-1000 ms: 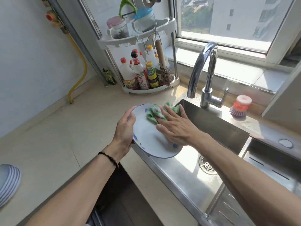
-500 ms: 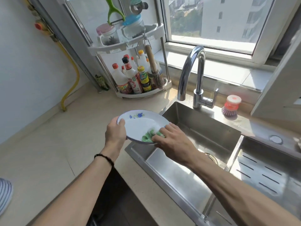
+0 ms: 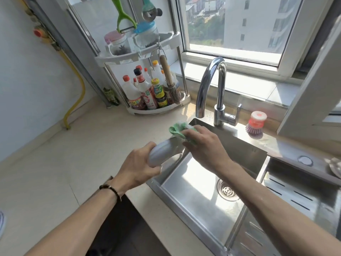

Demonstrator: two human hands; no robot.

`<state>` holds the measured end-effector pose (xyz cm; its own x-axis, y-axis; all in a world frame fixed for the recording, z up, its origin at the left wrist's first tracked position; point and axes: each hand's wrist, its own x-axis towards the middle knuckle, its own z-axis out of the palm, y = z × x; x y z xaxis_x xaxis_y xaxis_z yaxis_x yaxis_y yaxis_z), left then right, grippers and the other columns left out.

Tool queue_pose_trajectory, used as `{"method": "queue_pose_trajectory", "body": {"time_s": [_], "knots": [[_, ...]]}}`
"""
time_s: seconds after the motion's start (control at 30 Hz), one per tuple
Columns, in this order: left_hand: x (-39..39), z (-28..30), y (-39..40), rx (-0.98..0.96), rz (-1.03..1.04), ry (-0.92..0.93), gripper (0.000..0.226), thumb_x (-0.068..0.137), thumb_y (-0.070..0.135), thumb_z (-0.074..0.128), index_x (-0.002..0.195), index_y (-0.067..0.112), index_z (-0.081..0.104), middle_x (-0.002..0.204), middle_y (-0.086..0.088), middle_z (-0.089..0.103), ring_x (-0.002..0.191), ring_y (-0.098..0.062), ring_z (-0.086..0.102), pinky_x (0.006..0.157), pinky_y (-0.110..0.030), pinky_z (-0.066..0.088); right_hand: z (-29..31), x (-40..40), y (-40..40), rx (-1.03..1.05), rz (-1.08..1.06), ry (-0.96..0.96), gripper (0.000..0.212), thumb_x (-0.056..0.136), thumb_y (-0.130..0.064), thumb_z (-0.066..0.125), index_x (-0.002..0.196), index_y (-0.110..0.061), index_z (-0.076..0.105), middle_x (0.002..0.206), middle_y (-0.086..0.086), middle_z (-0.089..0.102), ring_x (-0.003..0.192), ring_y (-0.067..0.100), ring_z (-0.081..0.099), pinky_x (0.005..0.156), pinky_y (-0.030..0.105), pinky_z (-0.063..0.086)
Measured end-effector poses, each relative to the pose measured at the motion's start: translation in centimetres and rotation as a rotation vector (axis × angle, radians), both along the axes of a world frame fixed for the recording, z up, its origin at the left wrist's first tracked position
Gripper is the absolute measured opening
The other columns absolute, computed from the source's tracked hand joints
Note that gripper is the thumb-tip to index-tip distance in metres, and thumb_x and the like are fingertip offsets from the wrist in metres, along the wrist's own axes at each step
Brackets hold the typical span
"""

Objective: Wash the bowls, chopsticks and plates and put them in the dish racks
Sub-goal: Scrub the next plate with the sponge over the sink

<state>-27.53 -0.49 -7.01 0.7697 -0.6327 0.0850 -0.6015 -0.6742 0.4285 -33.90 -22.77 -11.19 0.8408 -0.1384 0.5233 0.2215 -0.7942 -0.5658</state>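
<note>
You are in the scrubbing step: your left hand point(image 3: 137, 168) grips one plate point(image 3: 164, 152) by its near rim, fingers curled round the edge, and holds it tilted so its pale underside faces you, above the left edge of the sink point(image 3: 201, 198) where the steel meets the countertop point(image 3: 77, 156). Your right hand point(image 3: 204, 146) presses a green cloth point(image 3: 180, 131) against the plate's far edge, fingers bent over the cloth and holding it to the rim. Judged from this, the back and rim are being wiped and the plate has not yet been rinsed; the faucet point(image 3: 212, 87) shows no water running. The next move, as I read it, calls for finishing the wipe round the rim, then bringing the plate under the spout and opening the tap, keeping a firm hold because a soapy plate will be slippery. By count: one plate in hand, one cloth, one faucet, one sink basin with one drain point(image 3: 227, 190), and one slotted drain tray point(image 3: 299, 196) on the right. One red-topped dish brush point(image 3: 256, 123) stands at the sink's back edge near the window sill. A sliver of striped crockery point(image 3: 2, 223) shows at the countertop's left edge; how many pieces I cannot tell. No bowls or chopsticks are in view.
</note>
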Motion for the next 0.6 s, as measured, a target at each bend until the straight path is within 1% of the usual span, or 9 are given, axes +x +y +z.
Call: {"method": "queue_pose_trajectory", "body": {"time_s": [0.03,0.1,0.17,0.23,0.3,0.37,0.47,0.53,0.6], "knots": [[-0.2,0.4,-0.3,-0.040,0.056,0.120,0.037,0.069,0.021,0.081,0.097,0.022,0.057,0.079,0.005,0.062,0.068,-0.016,0.061,0.056,-0.031,0.048,0.1,-0.2,0.5,0.169,-0.014,0.023,0.030,0.087,-0.019,0.072,0.117,-0.015,0.070,0.103,0.008,0.064,0.090,0.030,0.062,0.078,0.044,0.055],[-0.5,0.9,-1.1,-0.142,0.104,0.273,0.040,0.063,0.022,0.084,0.095,0.024,0.061,0.083,0.008,0.065,0.073,-0.010,0.063,0.057,-0.021,0.048,0.5,-1.0,3.0,0.465,0.122,0.158,0.045,0.092,-0.033,0.063,0.135,-0.024,0.061,0.125,0.004,0.058,0.116,0.024,0.057,0.101,0.039,0.048],[-1.0,0.8,-1.7,-0.268,0.118,0.416,0.039,0.066,0.011,0.086,0.095,0.026,0.066,0.085,0.009,0.073,0.076,-0.002,0.068,0.062,-0.015,0.049,0.7,-1.7,6.2,0.520,0.222,0.263,0.053,0.095,-0.046,0.052,0.144,-0.027,0.052,0.152,0.001,0.042,0.143,0.017,0.034,0.119,0.034,0.026],[-1.5,0.4,-1.9,-0.333,0.135,0.491,0.035,0.069,0.005,0.085,0.095,0.023,0.070,0.087,0.009,0.076,0.082,-0.005,0.071,0.068,-0.018,0.053,0.3,-1.8,7.7,0.474,0.162,0.215,0.048,0.099,-0.044,0.044,0.142,-0.026,0.055,0.158,0.003,0.036,0.147,0.016,0.026,0.122,0.038,0.020],[-1.5,0.2,-1.9,-0.308,0.164,0.458,0.040,0.061,0.016,0.083,0.098,0.022,0.068,0.089,0.004,0.076,0.084,-0.015,0.072,0.070,-0.031,0.059,-0.1,-0.8,6.9,0.432,0.076,0.200,0.041,0.105,-0.039,0.041,0.141,-0.028,0.056,0.158,0.002,0.036,0.142,0.018,0.033,0.118,0.040,0.028],[-1.3,0.3,-1.9,-0.245,0.167,0.409,0.044,0.053,0.023,0.079,0.095,0.020,0.065,0.088,0.001,0.071,0.079,-0.020,0.069,0.067,-0.037,0.058,-0.1,0.4,5.9,0.529,0.037,0.277,0.040,0.106,-0.040,0.040,0.143,-0.032,0.054,0.158,0.000,0.035,0.140,0.020,0.039,0.113,0.037,0.033],[-1.4,0.9,-2.1,-0.309,0.180,0.437,0.041,0.055,0.019,0.075,0.095,0.016,0.067,0.088,0.000,0.073,0.078,-0.015,0.068,0.070,-0.034,0.056,0.5,0.4,7.1,0.536,0.083,0.231,0.041,0.104,-0.040,0.039,0.140,-0.031,0.058,0.156,0.001,0.038,0.141,0.018,0.033,0.113,0.029,0.025],[-1.3,1.5,-2.1,-0.344,0.166,0.434,0.035,0.060,0.013,0.073,0.095,0.019,0.070,0.089,0.001,0.076,0.082,-0.012,0.072,0.074,-0.031,0.058,0.3,-0.6,8.2,0.433,0.171,0.187,0.043,0.104,-0.040,0.035,0.143,-0.034,0.052,0.161,0.000,0.029,0.149,0.015,0.018,0.120,0.033,0.012],[-1.3,1.9,-1.9,-0.333,0.155,0.410,0.037,0.057,0.013,0.074,0.093,0.018,0.069,0.088,0.000,0.075,0.080,-0.015,0.071,0.071,-0.035,0.057,-0.4,-0.4,7.5,0.491,0.177,0.202,0.046,0.104,-0.044,0.030,0.146,-0.037,0.047,0.158,-0.002,0.028,0.147,0.013,0.020,0.123,0.041,0.014]]}}
